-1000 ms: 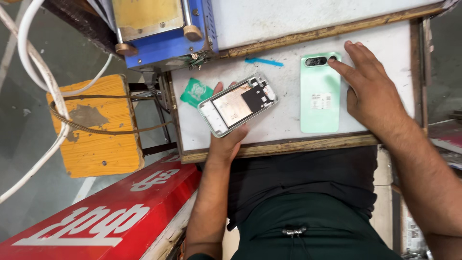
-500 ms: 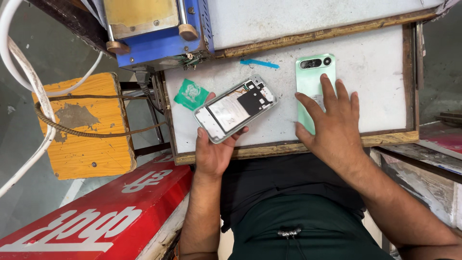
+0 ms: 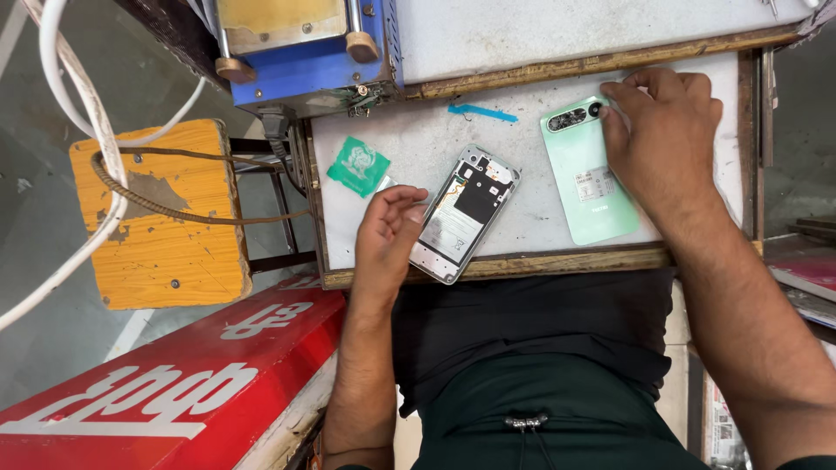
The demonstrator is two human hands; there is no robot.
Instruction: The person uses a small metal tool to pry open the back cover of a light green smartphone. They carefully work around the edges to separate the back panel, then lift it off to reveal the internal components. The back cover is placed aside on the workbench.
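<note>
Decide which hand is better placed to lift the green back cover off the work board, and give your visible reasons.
The right hand, probably. Its fingers already rest on the green back cover's top corner by the camera cut-outs. The left hand is busy at the opened phone, touching its lower edge.

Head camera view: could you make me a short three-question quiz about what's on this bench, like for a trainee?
1. True or false: the left hand touches the opened phone.
2. Which hand rests on the mint-green back cover?
3. What lies nearest the green card: A) blue strip, B) blue machine, C) wooden stool?

Key:
1. True.
2. The right hand, at the cover's camera end.
3. B.
</note>
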